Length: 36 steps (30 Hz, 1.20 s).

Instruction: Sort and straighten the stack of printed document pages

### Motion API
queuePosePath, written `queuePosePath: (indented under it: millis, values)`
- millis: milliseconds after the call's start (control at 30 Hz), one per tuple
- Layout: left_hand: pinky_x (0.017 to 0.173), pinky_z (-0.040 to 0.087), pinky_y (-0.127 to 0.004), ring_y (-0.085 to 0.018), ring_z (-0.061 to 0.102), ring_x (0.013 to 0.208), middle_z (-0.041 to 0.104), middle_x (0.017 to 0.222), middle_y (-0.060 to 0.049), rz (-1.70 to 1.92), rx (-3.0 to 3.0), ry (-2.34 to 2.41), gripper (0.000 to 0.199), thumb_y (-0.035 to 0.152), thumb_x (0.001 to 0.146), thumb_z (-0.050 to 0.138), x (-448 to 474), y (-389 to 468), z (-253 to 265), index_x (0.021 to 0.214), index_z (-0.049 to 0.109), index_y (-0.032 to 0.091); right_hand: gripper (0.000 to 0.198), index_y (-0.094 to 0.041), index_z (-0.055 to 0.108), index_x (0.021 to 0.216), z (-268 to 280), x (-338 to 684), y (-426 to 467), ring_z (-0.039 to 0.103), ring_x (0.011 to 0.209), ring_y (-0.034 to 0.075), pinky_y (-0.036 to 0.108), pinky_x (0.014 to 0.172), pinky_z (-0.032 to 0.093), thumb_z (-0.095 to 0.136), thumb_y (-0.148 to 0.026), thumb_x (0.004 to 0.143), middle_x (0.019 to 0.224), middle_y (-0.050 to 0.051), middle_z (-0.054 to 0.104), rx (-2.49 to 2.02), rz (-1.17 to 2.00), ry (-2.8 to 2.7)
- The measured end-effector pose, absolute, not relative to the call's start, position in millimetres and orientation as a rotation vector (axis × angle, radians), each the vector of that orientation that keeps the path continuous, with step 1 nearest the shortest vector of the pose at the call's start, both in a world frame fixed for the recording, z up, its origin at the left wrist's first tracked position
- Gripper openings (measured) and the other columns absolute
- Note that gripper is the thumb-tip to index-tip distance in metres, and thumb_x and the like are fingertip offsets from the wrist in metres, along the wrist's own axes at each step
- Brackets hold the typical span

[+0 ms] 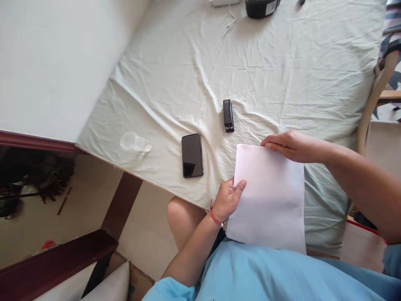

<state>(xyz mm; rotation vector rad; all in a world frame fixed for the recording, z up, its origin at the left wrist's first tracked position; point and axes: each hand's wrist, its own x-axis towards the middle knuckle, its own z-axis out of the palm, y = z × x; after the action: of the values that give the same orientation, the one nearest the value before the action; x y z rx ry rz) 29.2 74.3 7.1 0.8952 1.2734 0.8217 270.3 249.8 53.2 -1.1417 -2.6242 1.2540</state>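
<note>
White paper [269, 200], one sheet or a thin stack, lies at the table's near edge in front of my body. My left hand [228, 198] grips its left edge, thumb on top and fingers underneath. At the top edge, my right hand [290, 146] pinches the paper between thumb and fingers. A black stapler [228, 116] rests on the cloth just beyond the paper's upper left corner. To the left of the paper lies a black smartphone [192, 155], its screen dark.
A pale green wrinkled cloth [169, 83] covers the table. On its left lies a clear plastic cup [136, 142] on its side. A black case [262, 7] and a white cable [232, 17] are at the far edge. A wooden chair [376, 96] stands at the right.
</note>
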Motion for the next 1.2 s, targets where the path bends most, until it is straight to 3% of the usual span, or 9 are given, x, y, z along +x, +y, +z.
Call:
queuePosePath:
  millis: [200, 367, 433, 633, 833, 933, 1200]
  values:
    - [0.100, 0.054, -0.037, -0.028, 0.071, 0.111, 0.077, 0.124, -0.013, 0.890, 0.816, 1.268, 0.056, 0.061, 0.095, 0.071, 31, 76, 7, 0.127, 0.074, 0.016, 0.048, -0.020, 0.074, 0.107, 53, 267, 248, 0.065, 0.073, 0.018, 0.030, 0.070, 0.044, 0.040, -0.053, 0.104, 0.090, 0.005, 0.076, -1.118, 1.260, -2.582]
    - [0.076, 0.052, -0.033, -0.022, 0.068, 0.080, 0.077, 0.087, -0.009, 0.839, 0.753, 1.304, 0.062, 0.072, 0.089, 0.071, 33, 76, 3, 0.098, 0.080, 0.011, 0.047, -0.021, 0.073, 0.119, 49, 265, 247, 0.066, 0.075, 0.018, 0.030, 0.071, 0.044, 0.040, -0.051, 0.103, 0.091, 0.005, 0.076, -1.169, 1.237, -2.593]
    - [0.072, 0.050, -0.032, -0.022, 0.065, 0.076, 0.075, 0.080, -0.008, 0.843, 0.776, 1.342, 0.063, 0.074, 0.087, 0.071, 35, 76, 1, 0.091, 0.079, 0.011, 0.048, -0.021, 0.072, 0.117, 47, 264, 246, 0.066, 0.075, 0.018, 0.030, 0.072, 0.044, 0.039, -0.053, 0.104, 0.089, 0.005, 0.075, -1.199, 1.220, -2.607]
    - [0.090, 0.052, -0.035, -0.025, 0.067, 0.095, 0.077, 0.100, -0.011, 0.869, 0.876, 1.296, 0.062, 0.072, 0.097, 0.059, 34, 69, 9, 0.113, 0.077, 0.014, 0.048, -0.019, 0.068, 0.100, 47, 261, 243, 0.061, 0.070, 0.017, 0.030, 0.070, 0.042, 0.035, -0.054, 0.106, 0.080, 0.005, 0.070, -1.127, 1.249, -2.638]
    - [0.076, 0.048, -0.033, -0.021, 0.059, 0.075, 0.070, 0.080, -0.007, 0.815, 0.948, 1.294, 0.069, 0.079, 0.096, 0.053, 33, 62, 12, 0.095, 0.075, 0.013, 0.050, -0.020, 0.067, 0.116, 53, 258, 236, 0.064, 0.077, 0.018, 0.030, 0.071, 0.044, 0.036, -0.057, 0.107, 0.095, 0.006, 0.074, -1.078, 1.430, -2.603]
    - [0.070, 0.045, -0.032, -0.019, 0.056, 0.071, 0.067, 0.075, -0.006, 0.816, 0.918, 1.286, 0.070, 0.080, 0.094, 0.054, 33, 61, 11, 0.090, 0.074, 0.013, 0.050, -0.019, 0.066, 0.105, 56, 256, 234, 0.061, 0.074, 0.017, 0.030, 0.070, 0.044, 0.036, -0.060, 0.106, 0.088, 0.005, 0.070, -1.088, 1.463, -2.576]
    - [0.094, 0.056, -0.041, -0.031, 0.073, 0.101, 0.078, 0.092, -0.012, 0.917, 0.566, 1.173, 0.069, 0.078, 0.083, 0.073, 34, 76, 14, 0.106, 0.077, 0.013, 0.041, -0.020, 0.072, 0.093, 61, 231, 252, 0.059, 0.074, 0.017, 0.029, 0.067, 0.042, 0.050, -0.054, 0.096, 0.084, 0.003, 0.069, -1.346, 1.435, -2.484]
